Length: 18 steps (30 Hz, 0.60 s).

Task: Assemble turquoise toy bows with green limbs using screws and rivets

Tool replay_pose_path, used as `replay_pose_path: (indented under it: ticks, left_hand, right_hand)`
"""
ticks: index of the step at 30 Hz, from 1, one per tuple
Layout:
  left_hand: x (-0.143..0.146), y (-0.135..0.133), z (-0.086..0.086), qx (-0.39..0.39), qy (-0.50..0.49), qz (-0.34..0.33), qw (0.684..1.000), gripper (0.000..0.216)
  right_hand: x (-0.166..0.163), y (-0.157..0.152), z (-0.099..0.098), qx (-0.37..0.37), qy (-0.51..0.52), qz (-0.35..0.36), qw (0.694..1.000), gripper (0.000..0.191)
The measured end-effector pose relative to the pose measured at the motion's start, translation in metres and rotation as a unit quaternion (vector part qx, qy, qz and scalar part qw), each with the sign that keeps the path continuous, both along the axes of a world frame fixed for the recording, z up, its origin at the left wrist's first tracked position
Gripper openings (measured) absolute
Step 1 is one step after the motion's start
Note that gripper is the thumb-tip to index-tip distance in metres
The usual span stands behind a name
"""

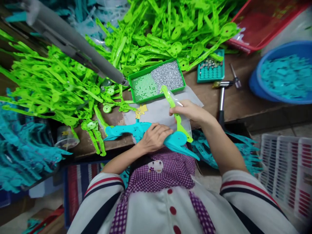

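Observation:
My left hand [156,136] lies curled over a teal plastic part [126,129] and presses it against the table's front edge. My right hand [190,111] pinches a long green plastic part [173,107] that slants from near the green tray down onto the teal part's round end [179,139]. A small yellow plastic piece [141,111] rests on a white sheet [158,112] just beyond my left hand.
A big heap of green parts [73,81] covers the table's back and left. A green tray [156,80] holds small silver bits. A teal tray [211,69], a hammer [223,87], a blue basin [285,73] and a red basket [263,22] stand right. A grey pole [73,42] slants overhead.

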<state>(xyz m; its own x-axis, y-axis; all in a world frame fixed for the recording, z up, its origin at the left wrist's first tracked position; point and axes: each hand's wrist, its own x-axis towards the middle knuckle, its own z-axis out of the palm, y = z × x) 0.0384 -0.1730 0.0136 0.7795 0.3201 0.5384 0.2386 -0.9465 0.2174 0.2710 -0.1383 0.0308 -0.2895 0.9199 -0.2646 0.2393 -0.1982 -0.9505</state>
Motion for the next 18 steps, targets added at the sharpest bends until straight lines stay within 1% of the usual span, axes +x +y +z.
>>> replay_pose_path:
  ticks: [1,2,3,4,5,6,7,8,10,12,13,14,15,16,17,18]
  left_hand:
    - [-0.004,0.001,0.001,-0.003,0.0,0.001,1.0,0.029]
    - [-0.008,0.002,0.003,-0.003,0.002,0.001,1.0,0.029]
    - [-0.012,0.003,0.005,-0.001,0.004,0.002,1.0,0.028]
    - [-0.016,0.003,0.008,0.003,0.003,0.001,1.0,0.027]
    - [-0.018,0.004,0.011,0.009,-0.001,0.001,1.0,0.027]
    - [-0.021,0.005,0.013,0.013,-0.007,0.001,1.0,0.026]
    - [-0.023,0.005,0.016,0.014,-0.012,0.0,1.0,0.026]
    - [-0.025,0.006,0.017,0.014,-0.016,0.001,1.0,0.026]
    - [-0.029,0.007,0.019,0.009,-0.017,0.004,1.0,0.028]
    - [-0.033,0.008,0.019,0.006,0.0,0.008,1.0,0.028]
    - [-0.035,0.008,0.02,0.008,0.011,0.01,1.0,0.027]
    - [-0.037,0.009,0.02,0.011,0.022,0.012,1.0,0.026]
    - [-0.038,0.009,0.021,0.014,0.031,0.013,0.999,0.026]
    - [-0.039,0.009,0.022,0.015,0.034,0.011,0.999,0.025]
    - [-0.039,0.008,0.023,0.014,0.032,0.005,0.999,0.025]
    - [-0.038,0.008,0.023,0.011,0.026,-0.003,1.0,0.025]
  right_hand:
    - [-0.002,0.001,0.004,0.05,-0.017,-0.009,0.999,0.04]
    - [-0.002,-0.003,0.008,0.111,-0.04,-0.045,0.992,0.041]
    - [-0.001,-0.013,0.012,0.178,-0.068,-0.101,0.976,0.039]
    - [0.002,-0.026,0.015,0.251,-0.098,-0.167,0.948,0.034]
    - [0.006,-0.042,0.017,0.317,-0.125,-0.23,0.912,0.027]
    - [0.01,-0.06,0.017,0.376,-0.147,-0.276,0.872,0.018]
    - [0.013,-0.077,0.016,0.425,-0.16,-0.288,0.843,0.01]
    - [0.016,-0.093,0.013,0.445,-0.183,-0.267,0.835,0.009]
    - [0.019,-0.114,0.007,0.476,-0.213,-0.201,0.829,0.023]
    - [0.019,-0.12,0.004,0.505,-0.218,-0.153,0.821,0.04]
    - [0.019,-0.118,0.005,0.513,-0.215,-0.135,0.82,0.044]
    - [0.018,-0.115,0.009,0.508,-0.214,-0.107,0.827,0.044]
    - [0.017,-0.11,0.015,0.494,-0.214,-0.063,0.841,0.041]
    - [0.016,-0.105,0.022,0.476,-0.215,-0.006,0.853,0.038]
    - [0.014,-0.101,0.03,0.46,-0.217,0.058,0.859,0.034]
    - [0.011,-0.097,0.037,0.454,-0.22,0.114,0.855,0.031]
